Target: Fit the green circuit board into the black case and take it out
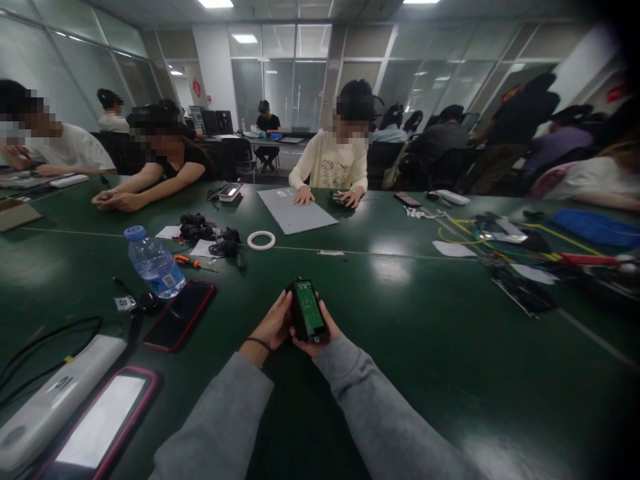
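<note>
Between my two hands, just above the green table, is a small black case with a green circuit board showing on its upper face. Its long side leans away from me. My left hand wraps the case's left side, fingers closed against it. On the opposite side, my right hand grips the lower right edge, with fingertips curling under the near end. The underside of the case is hidden. A dark band circles my left wrist, and grey sleeves cover both forearms.
Left of my hands lie a red-edged phone, a water bottle, an orange screwdriver and a white power bank. Beyond are a white tape ring and a grey panel under a co-worker's hand. Cables crowd the right.
</note>
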`<state>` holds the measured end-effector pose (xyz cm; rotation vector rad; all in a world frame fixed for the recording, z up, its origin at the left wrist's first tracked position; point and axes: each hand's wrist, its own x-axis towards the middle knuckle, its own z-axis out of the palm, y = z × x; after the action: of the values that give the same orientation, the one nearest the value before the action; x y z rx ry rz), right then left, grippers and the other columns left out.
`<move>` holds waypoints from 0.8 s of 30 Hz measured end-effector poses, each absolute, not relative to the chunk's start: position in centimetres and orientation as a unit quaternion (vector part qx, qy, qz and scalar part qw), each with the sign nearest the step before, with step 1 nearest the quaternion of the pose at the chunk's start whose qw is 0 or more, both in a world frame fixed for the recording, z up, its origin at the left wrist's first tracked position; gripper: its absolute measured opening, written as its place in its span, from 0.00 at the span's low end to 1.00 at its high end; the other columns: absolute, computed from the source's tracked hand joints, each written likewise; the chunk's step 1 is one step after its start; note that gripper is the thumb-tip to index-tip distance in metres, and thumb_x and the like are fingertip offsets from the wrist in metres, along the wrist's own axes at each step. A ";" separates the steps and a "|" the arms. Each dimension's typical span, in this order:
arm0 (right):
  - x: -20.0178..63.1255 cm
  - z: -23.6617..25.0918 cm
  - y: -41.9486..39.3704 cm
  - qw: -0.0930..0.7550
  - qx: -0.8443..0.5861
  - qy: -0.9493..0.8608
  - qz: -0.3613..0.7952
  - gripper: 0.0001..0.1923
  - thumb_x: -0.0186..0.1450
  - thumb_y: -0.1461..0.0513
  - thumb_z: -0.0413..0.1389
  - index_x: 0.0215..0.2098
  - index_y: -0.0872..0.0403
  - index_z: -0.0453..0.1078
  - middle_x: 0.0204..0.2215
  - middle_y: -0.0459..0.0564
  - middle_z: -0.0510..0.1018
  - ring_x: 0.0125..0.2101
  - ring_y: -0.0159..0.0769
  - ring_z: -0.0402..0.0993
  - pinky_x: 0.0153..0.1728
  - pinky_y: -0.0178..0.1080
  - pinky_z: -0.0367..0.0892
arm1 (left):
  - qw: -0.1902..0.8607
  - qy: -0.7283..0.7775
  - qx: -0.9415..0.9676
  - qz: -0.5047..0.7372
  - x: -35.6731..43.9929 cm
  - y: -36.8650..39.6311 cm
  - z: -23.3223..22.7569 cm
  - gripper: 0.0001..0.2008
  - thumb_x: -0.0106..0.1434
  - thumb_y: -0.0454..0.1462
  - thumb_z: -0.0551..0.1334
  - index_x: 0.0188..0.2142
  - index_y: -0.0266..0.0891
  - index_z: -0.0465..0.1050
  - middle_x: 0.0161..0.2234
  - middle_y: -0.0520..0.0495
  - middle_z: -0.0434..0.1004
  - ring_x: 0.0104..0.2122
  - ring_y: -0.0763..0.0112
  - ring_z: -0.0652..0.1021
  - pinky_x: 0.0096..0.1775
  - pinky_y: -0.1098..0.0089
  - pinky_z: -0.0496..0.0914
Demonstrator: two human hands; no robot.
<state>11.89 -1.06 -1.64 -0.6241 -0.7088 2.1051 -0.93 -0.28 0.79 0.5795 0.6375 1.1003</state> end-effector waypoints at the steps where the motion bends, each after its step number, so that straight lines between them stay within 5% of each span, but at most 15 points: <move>1: 11.9 -1.6 -0.8 0.423 -0.269 -0.301 0.811 0.32 0.63 0.38 0.42 0.44 0.55 0.68 0.35 0.56 0.75 0.29 0.38 0.72 0.28 0.41 0.70 | 0.761 0.296 0.263 0.515 -0.8 -0.2 0.6 0.27 0.58 0.46 0.61 0.56 0.44 0.62 0.44 0.43 0.75 0.30 0.73 0.76 0.31 0.73 0.70; 4: 12.4 -1.8 0.0 0.521 -0.354 -0.370 0.683 0.32 0.65 0.40 0.41 0.47 0.57 0.65 0.35 0.57 0.74 0.28 0.38 0.71 0.26 0.41 0.69 | 0.765 0.286 0.245 0.523 -0.1 -0.1 0.3 0.27 0.58 0.46 0.62 0.56 0.44 0.61 0.43 0.43 0.75 0.34 0.72 0.76 0.36 0.72 0.70; 7: 13.3 -2.2 0.6 0.579 -0.426 -0.486 0.498 0.29 0.63 0.46 0.50 0.56 0.54 0.56 0.42 0.56 0.71 0.36 0.39 0.72 0.37 0.44 0.70 | 0.783 0.287 0.224 0.504 0.6 -0.1 0.3 0.28 0.59 0.52 0.58 0.55 0.42 0.62 0.46 0.40 0.73 0.43 0.67 0.76 0.45 0.67 0.68; 12: 13.4 -2.9 0.1 0.526 -0.466 -0.686 0.189 0.31 0.62 0.53 0.52 0.60 0.55 0.54 0.45 0.58 0.63 0.46 0.45 0.65 0.48 0.51 0.65 | 0.767 0.301 0.214 0.525 1.5 -0.4 0.0 0.28 0.59 0.53 0.56 0.54 0.41 0.64 0.49 0.40 0.72 0.49 0.64 0.73 0.53 0.63 0.64; 24: 12.0 -1.9 -1.8 0.493 -0.447 -0.745 0.047 0.32 0.60 0.60 0.52 0.60 0.55 0.49 0.46 0.59 0.60 0.45 0.46 0.64 0.43 0.50 0.70 | 0.732 0.362 0.224 0.532 1.4 -0.8 0.4 0.28 0.58 0.54 0.56 0.48 0.36 0.70 0.43 0.39 0.77 0.45 0.63 0.75 0.50 0.64 0.67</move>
<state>12.00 -1.84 -1.92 -1.0844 -1.8083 0.1143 1.35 -0.83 0.42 0.4919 0.7955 1.1703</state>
